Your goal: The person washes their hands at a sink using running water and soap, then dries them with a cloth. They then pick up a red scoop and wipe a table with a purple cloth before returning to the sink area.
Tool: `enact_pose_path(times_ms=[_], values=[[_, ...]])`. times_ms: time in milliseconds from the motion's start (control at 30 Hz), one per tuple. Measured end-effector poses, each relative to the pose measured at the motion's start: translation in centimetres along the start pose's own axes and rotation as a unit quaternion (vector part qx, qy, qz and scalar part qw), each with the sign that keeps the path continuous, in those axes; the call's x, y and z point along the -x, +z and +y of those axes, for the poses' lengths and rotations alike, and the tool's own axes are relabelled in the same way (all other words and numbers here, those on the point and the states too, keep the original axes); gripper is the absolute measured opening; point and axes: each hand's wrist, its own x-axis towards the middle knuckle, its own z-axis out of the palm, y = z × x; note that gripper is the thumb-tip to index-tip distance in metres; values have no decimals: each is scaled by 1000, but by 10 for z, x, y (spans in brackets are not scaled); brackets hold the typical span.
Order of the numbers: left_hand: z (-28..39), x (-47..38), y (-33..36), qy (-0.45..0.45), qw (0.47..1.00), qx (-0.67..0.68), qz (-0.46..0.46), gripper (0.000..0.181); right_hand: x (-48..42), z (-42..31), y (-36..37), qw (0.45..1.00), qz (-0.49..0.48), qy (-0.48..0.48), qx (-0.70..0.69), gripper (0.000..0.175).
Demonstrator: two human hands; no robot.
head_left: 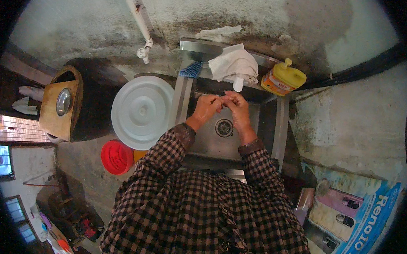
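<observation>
My left hand (207,108) and my right hand (237,106) meet at the fingertips over the stainless steel sink (209,144). Both look wet, with fingers bent; whether anything small lies between them cannot be told. Below them the round drain strainer (224,128) shows in the basin floor. A pale cloth (235,62) lies on the sink's back ledge, a white rounded end (238,84) sticking out beneath it just beyond my fingers. To its left is a blue checked cloth (191,70); to its right stands a yellow pump bottle (283,77).
Left of the sink sits a large round whitish plastic lid or basin (142,112), with a red plastic tub (117,157) nearer me. Farther left, a wooden board (57,124) bearing a metal bowl or lid (64,102) covers part of a large round vessel. A white pipe with a valve (142,53) runs down the wall.
</observation>
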Motion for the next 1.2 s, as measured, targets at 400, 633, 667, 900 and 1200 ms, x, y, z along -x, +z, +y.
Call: enact_pose_path(times_ms=[400, 633, 667, 900, 1200], values=[[4, -3, -9, 56, 991, -119, -36, 21, 4, -9, 5, 996, -43, -25, 80, 28], [4, 3, 6, 187, 969, -153, 54, 19, 4, -3, -5, 992, -29, 70, -99, 32], [5, 3, 7, 177, 967, -173, 52, 19, 4, -2, -6, 991, -30, 72, -106, 33], [8, 3, 4, 96, 992, -82, -22, 19, 9, 0, -11, 984, -27, 98, -147, 34], [12, 7, 10, 7, 993, 120, -9, 23, 18, -8, 2, 973, 21, 51, -223, 28]])
